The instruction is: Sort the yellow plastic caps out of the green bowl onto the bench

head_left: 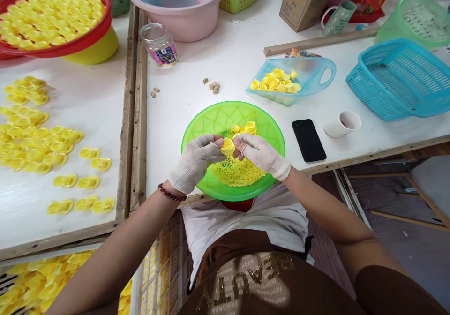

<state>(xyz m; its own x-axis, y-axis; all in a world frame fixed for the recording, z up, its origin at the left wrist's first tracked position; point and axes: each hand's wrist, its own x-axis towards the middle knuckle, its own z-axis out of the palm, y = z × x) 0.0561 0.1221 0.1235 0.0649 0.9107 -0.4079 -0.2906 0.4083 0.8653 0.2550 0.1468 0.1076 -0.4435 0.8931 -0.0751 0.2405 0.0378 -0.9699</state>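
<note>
Both my hands wear white gloves that leave the fingertips bare, and they meet above a bright green round basin [234, 191]. Pinched in my left hand [197, 158] is a small yellow plastic cup [228, 148], its round opening tilted up toward me. My right hand [263, 153] is closed at the cup's right edge, its fingertips partly hiding one another. Under them lies a heap of small yellow granules [239, 174] in the basin. Several more yellow cups [250, 126] rest behind my fingers, partly covered by the right hand.
A blue scoop [311, 78] with yellow cups stands beyond the basin. To the right are a phone [309, 140], a paper cup [341, 125] and a blue basket [386, 90]. Left of a wooden strip [135, 118] lie yellow pieces [35, 141] and a full red basin [109, 15].
</note>
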